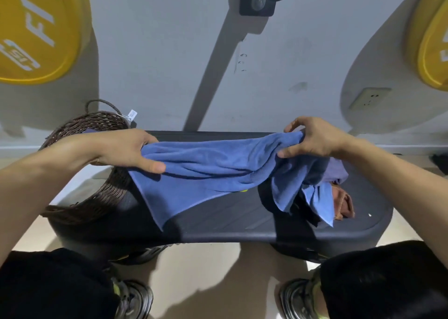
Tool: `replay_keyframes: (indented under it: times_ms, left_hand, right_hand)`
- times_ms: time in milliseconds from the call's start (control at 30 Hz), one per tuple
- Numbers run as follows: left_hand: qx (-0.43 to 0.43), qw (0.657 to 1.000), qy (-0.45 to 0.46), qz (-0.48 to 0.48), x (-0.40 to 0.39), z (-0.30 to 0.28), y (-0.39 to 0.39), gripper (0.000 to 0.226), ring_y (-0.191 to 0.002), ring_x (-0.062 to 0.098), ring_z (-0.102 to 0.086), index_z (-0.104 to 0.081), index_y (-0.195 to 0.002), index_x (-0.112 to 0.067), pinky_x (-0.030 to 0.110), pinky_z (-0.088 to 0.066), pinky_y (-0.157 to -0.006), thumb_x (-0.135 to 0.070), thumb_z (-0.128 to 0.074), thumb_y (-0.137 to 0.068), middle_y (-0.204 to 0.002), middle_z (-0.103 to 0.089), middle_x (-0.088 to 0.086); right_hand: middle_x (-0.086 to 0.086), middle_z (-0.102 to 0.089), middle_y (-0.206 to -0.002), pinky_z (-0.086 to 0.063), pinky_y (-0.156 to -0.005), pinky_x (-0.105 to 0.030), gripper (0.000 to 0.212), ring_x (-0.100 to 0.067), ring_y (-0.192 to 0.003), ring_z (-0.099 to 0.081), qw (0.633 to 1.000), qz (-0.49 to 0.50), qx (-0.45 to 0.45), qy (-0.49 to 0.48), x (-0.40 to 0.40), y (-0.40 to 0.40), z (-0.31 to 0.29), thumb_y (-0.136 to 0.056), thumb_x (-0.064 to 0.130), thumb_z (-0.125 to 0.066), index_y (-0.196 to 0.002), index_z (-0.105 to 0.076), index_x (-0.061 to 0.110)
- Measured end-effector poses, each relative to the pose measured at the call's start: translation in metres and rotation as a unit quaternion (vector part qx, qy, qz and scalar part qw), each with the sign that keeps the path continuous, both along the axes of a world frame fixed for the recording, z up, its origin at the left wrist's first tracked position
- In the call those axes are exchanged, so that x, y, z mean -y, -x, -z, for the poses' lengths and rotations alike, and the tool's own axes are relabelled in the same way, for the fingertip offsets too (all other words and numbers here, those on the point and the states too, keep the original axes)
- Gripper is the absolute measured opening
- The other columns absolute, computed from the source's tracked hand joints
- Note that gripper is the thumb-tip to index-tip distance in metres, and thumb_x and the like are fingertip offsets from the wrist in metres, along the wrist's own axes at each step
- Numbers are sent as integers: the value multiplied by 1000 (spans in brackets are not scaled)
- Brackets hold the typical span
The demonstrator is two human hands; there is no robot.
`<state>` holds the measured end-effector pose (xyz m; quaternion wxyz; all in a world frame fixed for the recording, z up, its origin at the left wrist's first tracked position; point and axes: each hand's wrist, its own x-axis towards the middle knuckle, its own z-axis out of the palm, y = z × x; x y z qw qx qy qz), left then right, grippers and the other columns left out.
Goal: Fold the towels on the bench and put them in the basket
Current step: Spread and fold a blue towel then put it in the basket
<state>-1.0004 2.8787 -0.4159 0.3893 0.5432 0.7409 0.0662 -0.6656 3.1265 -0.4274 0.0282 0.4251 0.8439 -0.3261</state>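
Black-trousered knees (55,284) and grey sneakers (135,299) are crowding the near edge of the dark table (218,226). Above its middle a person is stretching a blue towel (206,170) between both hands: the left hand (126,150) is pinching one end with thumb and curled fingers, the right hand (312,138) is bunching the other end in its curled fingers. More towels, a blue one and a brown one (341,204), are lying heaped at the right end. A wicker basket (97,192) is sitting at the left end.
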Motion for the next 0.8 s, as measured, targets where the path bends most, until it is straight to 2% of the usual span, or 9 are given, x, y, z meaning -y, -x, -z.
replay_keyframes:
  times_ms: [100, 200, 333, 400, 467, 567, 633, 733, 800]
  left_hand:
    - [-53, 994, 68, 60, -1, 8, 7, 25, -65, 13, -59, -67, -65, -23, 30, -48, -66, -39, -78, -81, -69, -69, -4]
    - [-103, 986, 117, 62, -2, 15, 14, 32, -57, 12, -50, -60, -59, -18, 25, -40, -58, -29, -76, -85, -57, -56, -10]
    - [-122, 978, 159, 57, -6, 26, 6, 21, -77, 17, -63, -66, -80, -21, 28, -51, -73, -35, -82, -78, -77, -68, -5]
    - [-160, 971, 159, 79, -8, 33, -7, 43, -94, 19, -64, -62, -103, -19, 30, -52, -87, -44, -83, -74, -97, -67, -4]
    - [-175, 976, 88, 94, -13, 36, -25, 56, -100, 16, -62, -57, -115, -19, 29, -49, -93, -49, -80, -74, -107, -64, -7]
    - [-31, 996, -58, 58, -21, 35, -59, 56, -95, 7, -64, -59, -113, -30, 33, -52, -90, -62, -75, -70, -100, -65, -13]
    - [63, 991, -118, 21, -26, 32, -86, 63, -102, -7, -60, -54, -115, -38, 24, -53, -88, -72, -67, -63, -108, -62, -23]
    - [161, 966, -200, -15, -34, 30, -117, 68, -115, -13, -54, -49, -124, -38, 18, -50, -90, -68, -70, -67, -121, -59, -28]
    - [222, 949, -222, -30, -39, 29, -124, 60, -114, -6, -59, -53, -123, -33, 20, -51, -92, -54, -77, -71, -119, -64, -22]
  right_hand:
    - [11, -71, -74, -48, -65, -27, 44, -16, -78, -65, 985, -56, 164, 23, -4, -6, -10, -53, 53, -91, -79, -74, 23]
    - [10, -72, -90, -51, -80, -30, 38, -18, -91, -66, 958, -92, 257, 91, -3, -18, -8, -54, 55, -91, -72, -78, 24]
    - [2, -77, -97, -51, -85, -26, 37, -14, -92, -73, 956, -77, 153, 239, 4, -24, -5, -68, 37, -87, -94, -76, 13]
    - [-3, -76, -108, -54, -91, -31, 38, -18, -101, -72, 947, -74, 111, 291, 8, -21, -7, -80, 26, -81, -111, -70, 7]
    - [-6, -75, -110, -54, -94, -34, 31, -21, -105, -70, 944, -78, 70, 314, 16, -14, -9, -87, 19, -74, -115, -67, 7]
    - [-17, -71, -112, -51, -95, -46, 26, -31, -102, -66, 950, -90, 19, 300, 32, 3, -16, -91, 14, -69, -115, -66, 3]
    - [-19, -70, -113, -52, -89, -49, 24, -33, -100, -67, 955, -116, 2, 275, 45, 15, -24, -93, 12, -67, -116, -65, 4]
    - [-7, -74, -103, -56, -79, -32, 21, -15, -86, -70, 962, -177, -31, 204, 68, 33, -32, -92, 11, -68, -113, -66, 11]
    - [-6, -71, -90, -45, -64, -21, 21, -2, -61, -54, 969, -216, -57, 103, 83, 45, -33, -87, 17, -74, -107, -69, 14]
